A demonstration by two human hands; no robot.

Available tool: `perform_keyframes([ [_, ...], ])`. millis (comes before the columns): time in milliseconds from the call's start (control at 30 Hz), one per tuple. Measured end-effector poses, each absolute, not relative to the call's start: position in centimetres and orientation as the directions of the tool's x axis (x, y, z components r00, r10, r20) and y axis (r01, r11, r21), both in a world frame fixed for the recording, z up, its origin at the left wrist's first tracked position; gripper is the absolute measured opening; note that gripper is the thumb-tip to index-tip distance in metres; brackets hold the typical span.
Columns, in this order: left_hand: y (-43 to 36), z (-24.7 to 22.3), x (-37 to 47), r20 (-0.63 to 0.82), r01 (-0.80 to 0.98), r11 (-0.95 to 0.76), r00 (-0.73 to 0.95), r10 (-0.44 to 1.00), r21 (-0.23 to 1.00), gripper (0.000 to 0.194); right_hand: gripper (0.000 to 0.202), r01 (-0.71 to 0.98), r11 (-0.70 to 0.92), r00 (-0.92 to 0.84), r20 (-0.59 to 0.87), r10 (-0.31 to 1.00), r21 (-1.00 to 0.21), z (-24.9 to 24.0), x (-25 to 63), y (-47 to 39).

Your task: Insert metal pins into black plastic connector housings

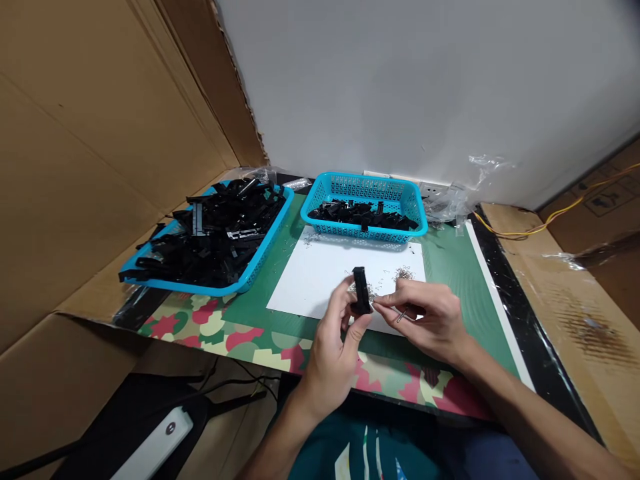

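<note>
Two grips stood close together

One grey wall [420,87] closed off the back, and cardboard [90,100] bounded the left. A green mat [450,257] covered the middle of the table, with a patterned border [240,337] along its near edge and a white strip [500,307] down its right. Green surface ran from the sheet to that strip, giving sideways room beyond the right hand [430,313].

The left basket [253,268], heaped past its rim with black pieces, reached over the mat's left edge; a green band separated it from the sheet [295,287]. The back basket [395,236], holding a lower heap, stood at the sheet's far edge.

Over the sheet's near side, the left hand [335,347] grasped a black part [361,290] upright between thumb and fingers. The right hand was just beside the part's lower end, thumb and finger pinched together; what their tips held was too small to tell. A thin rod [401,315] was gripped among its fingers. Fine wire bits [404,274] lay on the sheet behind both hands.
</note>
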State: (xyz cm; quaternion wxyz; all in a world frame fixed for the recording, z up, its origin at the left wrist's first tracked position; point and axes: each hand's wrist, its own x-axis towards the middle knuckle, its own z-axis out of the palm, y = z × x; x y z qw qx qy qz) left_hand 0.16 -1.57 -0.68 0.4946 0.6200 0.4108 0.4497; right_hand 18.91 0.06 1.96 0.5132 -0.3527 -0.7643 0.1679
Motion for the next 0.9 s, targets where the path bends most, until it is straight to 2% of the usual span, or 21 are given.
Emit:
perform_keyframes([
  [133,-1.48,-0.59,0.03,0.201,0.117,-0.245,0.302,0.932,0.962,0.042,0.009,0.332,0.721,-0.266,0.673,0.690,-0.608,2.08,18.83,0.05],
  [300,-1.49,-0.44,-0.01,0.249,0.156,-0.304,0.299,0.921,0.940,0.049,0.013,0.342,0.724,-0.286,0.667,0.688,-0.599,2.29,18.91,-0.08],
  [567,-1.58,-0.11,-0.20,0.249,0.192,-0.331,0.355,0.901,0.924,0.051,0.014,0.331,0.707,-0.313,0.634,0.707,-0.625,2.37,18.91,-0.13],
  [900,-1.56,-0.04,-0.39,0.217,0.221,-0.329,0.415,0.884,0.918,0.056,0.015,0.282,0.639,-0.313,0.561,0.766,-0.715,2.42,19.16,-0.20],
])
